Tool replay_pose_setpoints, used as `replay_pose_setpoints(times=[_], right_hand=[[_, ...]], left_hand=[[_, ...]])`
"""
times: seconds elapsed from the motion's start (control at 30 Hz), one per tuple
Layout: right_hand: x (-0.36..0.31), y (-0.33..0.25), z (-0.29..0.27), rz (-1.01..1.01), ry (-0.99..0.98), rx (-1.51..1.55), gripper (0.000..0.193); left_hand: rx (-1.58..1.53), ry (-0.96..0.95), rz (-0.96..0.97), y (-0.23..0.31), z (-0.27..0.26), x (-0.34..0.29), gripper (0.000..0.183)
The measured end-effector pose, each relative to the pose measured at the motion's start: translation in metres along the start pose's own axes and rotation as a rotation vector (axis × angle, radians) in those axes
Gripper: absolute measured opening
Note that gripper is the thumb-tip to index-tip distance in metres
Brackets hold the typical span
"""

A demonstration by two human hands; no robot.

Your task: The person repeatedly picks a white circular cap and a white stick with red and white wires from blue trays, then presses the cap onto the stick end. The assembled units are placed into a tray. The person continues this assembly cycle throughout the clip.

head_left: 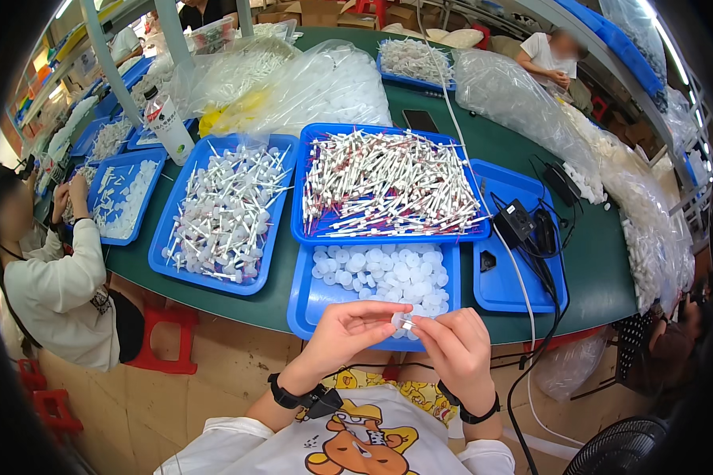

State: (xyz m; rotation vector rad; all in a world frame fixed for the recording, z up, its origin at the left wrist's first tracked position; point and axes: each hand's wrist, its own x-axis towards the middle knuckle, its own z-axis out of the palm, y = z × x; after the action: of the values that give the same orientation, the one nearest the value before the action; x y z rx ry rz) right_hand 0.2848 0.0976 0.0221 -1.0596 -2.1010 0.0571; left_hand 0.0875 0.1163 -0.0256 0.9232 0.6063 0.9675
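Observation:
My left hand (347, 334) pinches a translucent white plastic disc (399, 320) between thumb and fingertips. My right hand (458, 345) closes on a small white stick-like piece (409, 324) that meets the disc; its far end is hidden by my fingers. Both hands are held over the near edge of a blue tray (303, 294) of loose translucent discs (404, 273). Behind it, partly overlapping it, a second blue tray (299, 207) is heaped with thin white sticks with reddish parts (388, 180). To the left, another blue tray (160, 241) holds sticks fitted with discs (228, 207).
At right, a blue tray (495, 294) carries a black power adapter (516, 223) and cables. A phone (420, 120), a bottle (168, 128) and plastic bags of parts (337, 83) lie farther back. Co-workers sit at left (55, 277) and far right (548, 63). A fan (618, 450) stands lower right.

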Motion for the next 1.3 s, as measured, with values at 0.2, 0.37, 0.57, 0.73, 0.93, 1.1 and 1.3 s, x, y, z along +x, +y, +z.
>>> replay_pose_setpoints(times=[0.2, 0.37, 0.57, 0.73, 0.93, 1.1, 1.3], right_hand=[[0.002, 0.004, 0.002, 0.064, -0.02, 0.14, 0.021], [-0.007, -0.007, 0.01, 0.358, 0.032, 0.421, 0.014], [-0.016, -0.01, 0.009, 0.561, 0.004, 0.583, 0.01], [-0.022, -0.012, 0.013, 0.643, 0.004, 0.68, 0.009], [-0.026, -0.015, 0.01, 0.853, -0.172, 0.983, 0.011], [-0.03, -0.011, 0.008, 0.879, -0.265, 0.926, 0.02], [-0.03, 0.008, -0.008, 0.762, -0.306, 0.775, 0.021]], left_hand=[[-0.01, -0.003, 0.027, -0.005, -0.005, -0.001, 0.032], [-0.037, -0.036, 0.11, -0.005, -0.003, -0.003, 0.029], [0.257, -0.019, 0.332, -0.013, -0.003, -0.006, 0.027], [0.29, 0.045, 0.405, -0.017, 0.004, -0.008, 0.026], [0.438, -0.067, 0.229, 0.001, -0.008, -0.022, 0.026], [0.652, 0.12, 0.225, 0.027, -0.04, -0.037, 0.025], [1.307, 0.941, 0.502, 0.068, -0.095, -0.053, 0.043]])
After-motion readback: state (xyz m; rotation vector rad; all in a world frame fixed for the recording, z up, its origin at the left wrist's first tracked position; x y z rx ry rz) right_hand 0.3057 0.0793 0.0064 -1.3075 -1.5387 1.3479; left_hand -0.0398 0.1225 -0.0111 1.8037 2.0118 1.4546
